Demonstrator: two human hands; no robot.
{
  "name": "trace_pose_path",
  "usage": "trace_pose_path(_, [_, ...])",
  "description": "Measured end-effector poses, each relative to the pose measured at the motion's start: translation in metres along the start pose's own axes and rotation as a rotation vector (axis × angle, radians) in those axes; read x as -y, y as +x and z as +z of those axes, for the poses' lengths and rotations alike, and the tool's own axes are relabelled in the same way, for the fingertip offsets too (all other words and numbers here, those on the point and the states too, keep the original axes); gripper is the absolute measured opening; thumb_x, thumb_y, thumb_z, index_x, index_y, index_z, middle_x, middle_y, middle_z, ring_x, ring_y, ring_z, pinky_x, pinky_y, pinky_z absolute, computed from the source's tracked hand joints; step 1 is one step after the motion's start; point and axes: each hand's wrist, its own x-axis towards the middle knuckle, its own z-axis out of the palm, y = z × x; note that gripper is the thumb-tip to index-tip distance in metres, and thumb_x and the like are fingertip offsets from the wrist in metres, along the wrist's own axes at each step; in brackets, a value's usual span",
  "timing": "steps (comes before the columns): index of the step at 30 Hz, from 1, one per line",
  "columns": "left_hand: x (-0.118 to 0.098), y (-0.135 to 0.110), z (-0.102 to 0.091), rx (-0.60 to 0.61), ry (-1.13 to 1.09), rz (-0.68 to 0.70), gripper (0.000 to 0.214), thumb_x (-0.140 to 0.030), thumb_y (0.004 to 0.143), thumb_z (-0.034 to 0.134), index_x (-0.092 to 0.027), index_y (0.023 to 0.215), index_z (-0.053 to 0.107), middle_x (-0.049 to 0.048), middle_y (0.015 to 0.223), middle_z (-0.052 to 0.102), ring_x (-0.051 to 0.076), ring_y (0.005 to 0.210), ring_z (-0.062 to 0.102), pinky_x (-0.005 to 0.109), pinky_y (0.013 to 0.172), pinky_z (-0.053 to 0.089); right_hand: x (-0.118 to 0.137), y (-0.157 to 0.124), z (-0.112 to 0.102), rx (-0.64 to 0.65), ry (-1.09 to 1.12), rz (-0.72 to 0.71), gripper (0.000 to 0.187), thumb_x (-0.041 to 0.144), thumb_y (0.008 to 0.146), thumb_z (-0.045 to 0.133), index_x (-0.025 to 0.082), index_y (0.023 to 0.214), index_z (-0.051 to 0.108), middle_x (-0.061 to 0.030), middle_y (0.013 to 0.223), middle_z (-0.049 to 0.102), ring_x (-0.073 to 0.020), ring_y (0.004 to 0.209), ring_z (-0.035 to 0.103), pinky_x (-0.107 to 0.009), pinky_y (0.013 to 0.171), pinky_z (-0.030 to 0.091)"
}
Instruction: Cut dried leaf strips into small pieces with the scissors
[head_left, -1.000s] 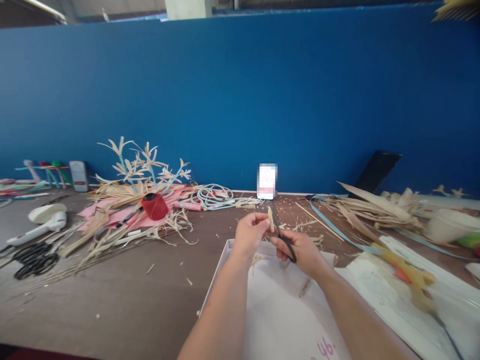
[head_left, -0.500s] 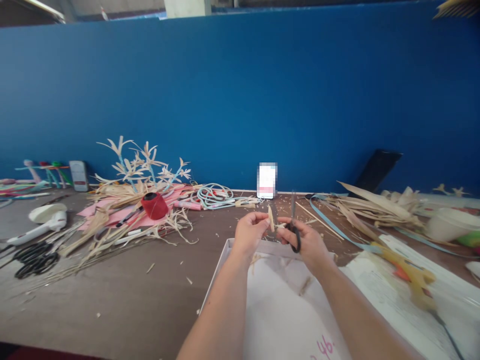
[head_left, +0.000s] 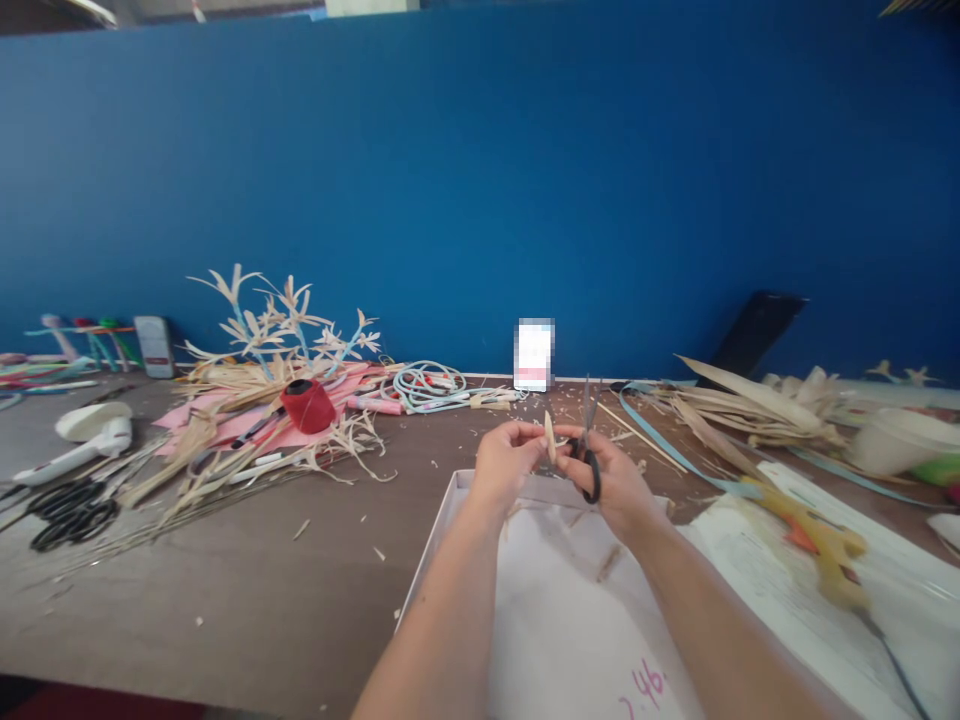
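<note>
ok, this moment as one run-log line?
left hand: pinching pale piece | right hand: holding black-handled scissors | beneath: white box

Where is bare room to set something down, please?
Mostly bare: the table left of the white box, nearer than the red spool, with few scraps. Crowded: around the spool and, right of the box, near the yellow glue gun.
</note>
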Motion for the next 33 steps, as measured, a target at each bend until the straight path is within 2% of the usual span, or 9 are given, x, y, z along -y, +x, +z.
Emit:
trace_pose_path(9, [-0.0016,-0.0014,0.0002,-0.004,0.009,-0.011,0.012,-0.022,0.064,0.064,-0.014,0.073,0.064,0.0024,0.063,0.061,0.009,0.055,0.052,0.021,0.054,0.042,-0.0018,0.0007,-0.0013,-0.022,0.024,0.022,0.041,0.035,0.066,0.068,0.020,0.102,0.057,0.0002,0.073,0.057,-0.0116,0.062,0.050,-0.023,0.055,0.037])
trace_pose_path(18, [-0.0043,-0.0073,0.0001,0.124,0.026,-0.031,0.023,-0.030,0.064,0.065,-0.014,0.080,0.067,0.0064,0.078,0.066,0.012,0.065,0.055,0.022,0.058,0.041,-0.0037,0.0014,-0.0010,-0.017,0.013,0.023,0.047,0.035,0.065,0.067,0.019,0.107,0.055,-0.0028,0.078,0.060,-0.0113,0.058,0.048,-0.023,0.049,0.034])
trace_pose_path(24, [0.0015,-0.0019,-0.0029,0.083,-0.063,-0.047,0.026,-0.036,0.058,0.070,-0.014,0.071,0.065,0.0021,0.065,0.061,0.008,0.056,0.050,0.020,0.054,0.037,-0.0004,-0.0007,0.0011,-0.012,0.023,0.032,0.043,0.034,0.067,0.068,0.019,0.105,0.056,-0.0006,0.070,0.057,-0.0093,0.054,0.045,-0.022,0.047,0.031])
trace_pose_path(28, [0.0036,0.0016,-0.0041,0.066,-0.126,-0.082,0.032,-0.039,0.054,0.072,-0.013,0.072,0.066,0.0018,0.062,0.059,0.007,0.053,0.047,0.020,0.052,0.036,0.0025,-0.0017,0.0013,0.010,0.055,0.016,0.042,0.034,0.066,0.068,0.019,0.103,0.057,-0.0022,0.076,0.059,-0.0105,0.059,0.048,-0.022,0.049,0.033])
trace_pose_path(33, [0.0042,0.0015,-0.0042,0.081,-0.122,-0.073,0.035,-0.039,0.054,0.073,-0.013,0.077,0.069,0.0029,0.064,0.060,0.008,0.057,0.049,0.020,0.053,0.036,-0.0001,-0.0004,0.0004,-0.007,0.055,0.024,0.043,0.034,0.067,0.068,0.020,0.106,0.056,0.0007,0.067,0.054,-0.0114,0.059,0.048,-0.023,0.050,0.034])
